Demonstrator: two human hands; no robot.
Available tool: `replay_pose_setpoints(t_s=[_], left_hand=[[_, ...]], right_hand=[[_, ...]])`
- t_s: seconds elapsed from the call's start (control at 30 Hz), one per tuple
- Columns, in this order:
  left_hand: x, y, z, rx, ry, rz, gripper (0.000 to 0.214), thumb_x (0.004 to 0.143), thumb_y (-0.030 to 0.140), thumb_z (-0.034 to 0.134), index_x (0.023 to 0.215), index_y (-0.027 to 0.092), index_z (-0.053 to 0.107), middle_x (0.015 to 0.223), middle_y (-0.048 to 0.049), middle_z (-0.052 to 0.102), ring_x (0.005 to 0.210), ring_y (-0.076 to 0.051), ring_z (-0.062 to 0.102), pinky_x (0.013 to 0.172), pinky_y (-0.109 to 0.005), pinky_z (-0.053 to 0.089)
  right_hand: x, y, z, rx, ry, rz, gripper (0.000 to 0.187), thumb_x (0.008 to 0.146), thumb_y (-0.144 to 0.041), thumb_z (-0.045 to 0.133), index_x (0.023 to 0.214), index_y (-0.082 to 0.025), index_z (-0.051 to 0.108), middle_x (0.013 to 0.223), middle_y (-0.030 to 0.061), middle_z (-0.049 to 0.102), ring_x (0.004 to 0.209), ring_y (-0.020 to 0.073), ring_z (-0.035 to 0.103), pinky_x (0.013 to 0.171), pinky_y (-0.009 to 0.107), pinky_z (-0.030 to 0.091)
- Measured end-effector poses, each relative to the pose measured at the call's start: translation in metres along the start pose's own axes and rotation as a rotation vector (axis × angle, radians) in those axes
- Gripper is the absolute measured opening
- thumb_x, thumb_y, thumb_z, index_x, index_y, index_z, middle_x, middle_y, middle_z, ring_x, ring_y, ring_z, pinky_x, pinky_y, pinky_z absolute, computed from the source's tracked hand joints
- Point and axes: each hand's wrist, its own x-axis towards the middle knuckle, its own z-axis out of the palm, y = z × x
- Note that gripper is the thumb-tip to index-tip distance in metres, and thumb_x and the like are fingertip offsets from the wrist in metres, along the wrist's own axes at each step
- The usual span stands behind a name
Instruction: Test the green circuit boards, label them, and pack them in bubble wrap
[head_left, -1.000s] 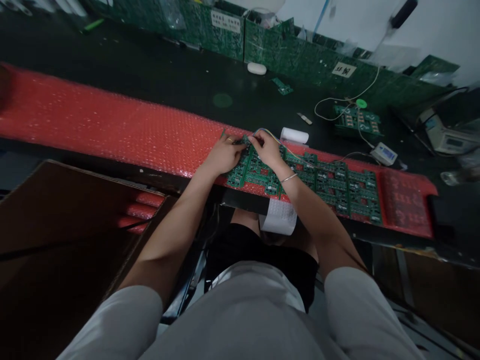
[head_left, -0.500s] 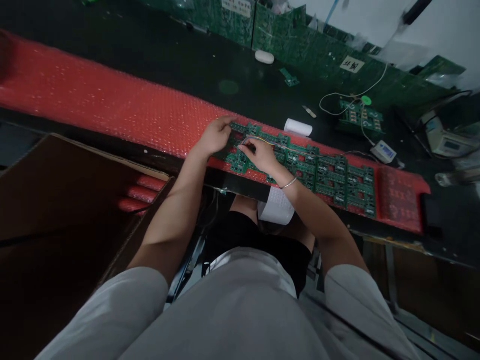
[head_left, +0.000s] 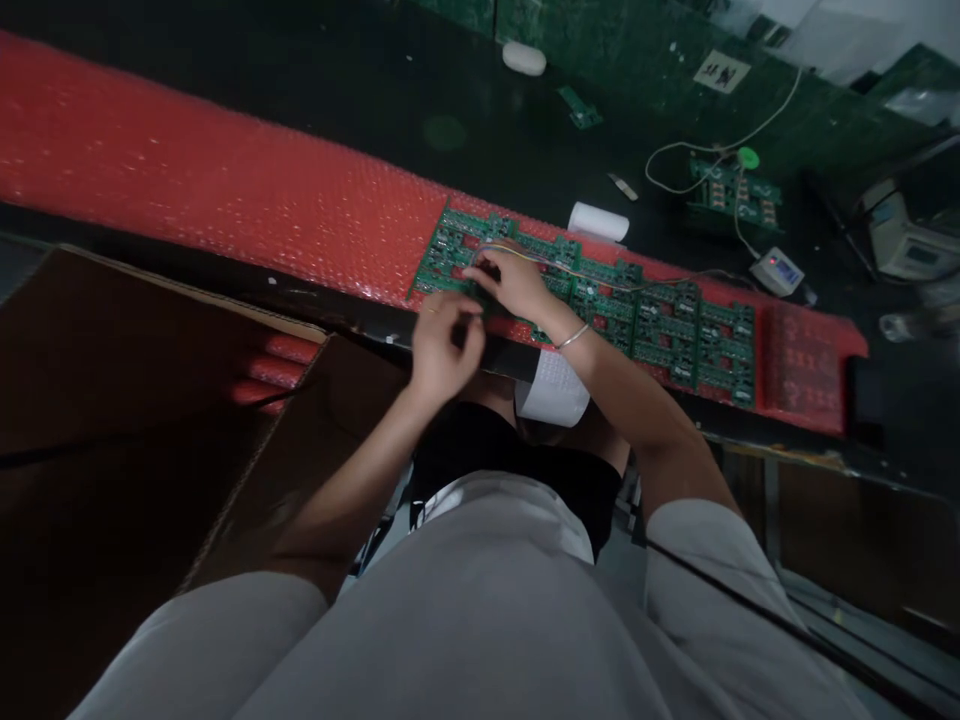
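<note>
A row of green circuit boards (head_left: 637, 310) lies on a long red bubble-wrap sheet (head_left: 225, 210) across the dark workbench. My right hand (head_left: 514, 285) rests on the leftmost boards with fingers pinched on a thin multicoloured wire lead (head_left: 570, 268) that trails off to the right. My left hand (head_left: 442, 345) hovers just off the near edge of the bench, fingers curled and blurred; what it holds, if anything, I cannot make out. A bracelet sits on my right wrist.
A white paper roll (head_left: 598, 221) lies behind the boards, and a paper strip (head_left: 553, 390) hangs over the bench edge. A small meter (head_left: 780, 270), another wired board (head_left: 735, 188) and a white oval object (head_left: 524, 57) sit further back. An open cardboard box (head_left: 112, 400) with red rolls stands at left.
My left hand has pulled back from the board's left end toward me, off the bench edge. My right hand stays on the boards with the wire. The view has shifted.
</note>
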Motion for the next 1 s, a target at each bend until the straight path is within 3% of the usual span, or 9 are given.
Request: replay_pose_setpoints(t_s=[0.13, 0.23, 0.4, 0.73, 1.0], left_hand=[[-0.046, 0.027, 0.039, -0.087, -0.362, 0.191, 0.018, 0.1, 0.033, 0.061, 0.106, 0.021, 0.073, 0.11, -0.0109, 0.069, 0.107, -0.026, 0.062, 0.094, -0.044, 0.053], [-0.063, 0.032, 0.067, -0.076, -0.45, 0.236, 0.023, 0.102, 0.036, 0.06, 0.11, 0.021, 0.076, 0.113, -0.0129, 0.069, 0.11, -0.028, 0.06, 0.093, -0.046, 0.051], [-0.068, 0.03, 0.089, -0.023, -0.454, 0.234, 0.026, 0.104, 0.035, 0.056, 0.11, 0.021, 0.077, 0.114, -0.0133, 0.07, 0.112, -0.029, 0.059, 0.091, -0.046, 0.049], [-0.069, 0.035, 0.092, -0.074, -0.355, 0.161, 0.019, 0.102, 0.031, 0.061, 0.1, 0.023, 0.079, 0.106, -0.009, 0.072, 0.105, -0.026, 0.058, 0.089, -0.043, 0.047], [-0.071, 0.034, 0.093, -0.056, -0.303, 0.21, 0.017, 0.101, 0.026, 0.062, 0.095, 0.021, 0.077, 0.106, -0.0087, 0.073, 0.104, -0.026, 0.059, 0.085, -0.041, 0.045]], right_hand=[[0.001, 0.002, 0.0, 0.003, -0.027, 0.045, 0.029, 0.104, -0.05, 0.058, 0.091, -0.024, 0.062, 0.101, 0.0056, 0.067, 0.106, 0.0239, 0.061, 0.102, 0.04, 0.048], [0.001, 0.002, 0.0, -0.022, -0.037, 0.064, 0.027, 0.105, -0.048, 0.058, 0.093, -0.024, 0.061, 0.102, 0.0044, 0.065, 0.107, 0.0224, 0.06, 0.103, 0.038, 0.047], [0.0, 0.002, 0.001, -0.038, -0.056, 0.062, 0.026, 0.107, -0.046, 0.054, 0.097, -0.023, 0.062, 0.103, 0.0036, 0.064, 0.109, 0.0214, 0.059, 0.103, 0.037, 0.046], [0.0, 0.003, 0.002, -0.04, -0.058, 0.062, 0.033, 0.107, -0.053, 0.049, 0.101, -0.024, 0.063, 0.105, 0.006, 0.064, 0.112, 0.0233, 0.059, 0.104, 0.039, 0.048], [-0.001, 0.007, 0.006, -0.056, -0.038, 0.009, 0.036, 0.109, -0.052, 0.044, 0.103, -0.022, 0.062, 0.106, 0.0063, 0.064, 0.115, 0.0228, 0.06, 0.106, 0.039, 0.047]])
